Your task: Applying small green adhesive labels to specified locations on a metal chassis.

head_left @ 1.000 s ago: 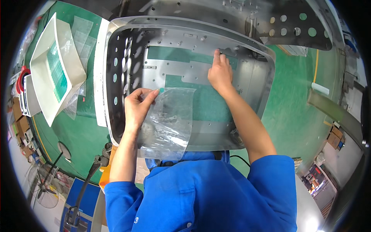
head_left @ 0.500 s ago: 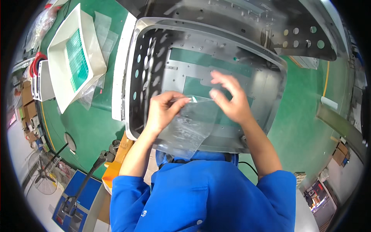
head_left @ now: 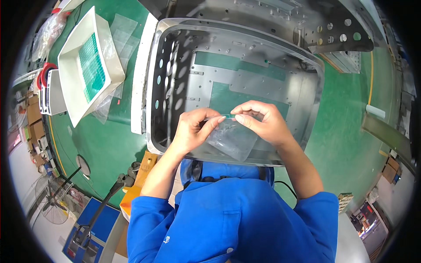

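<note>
Left hand [head_left: 191, 129] pinches film [head_left: 232, 142] by its top edge, above metal tub [head_left: 302, 90]; right hand [head_left: 267, 125] at same edge, grip unclear.

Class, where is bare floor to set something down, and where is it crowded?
One bare floor patch lies between the case and the yellow line; another, between the bin and black arm. Crowded: right of the bin, with clear sheets; and inside the case's near side, where left hand, right hand and bag sit.
</note>
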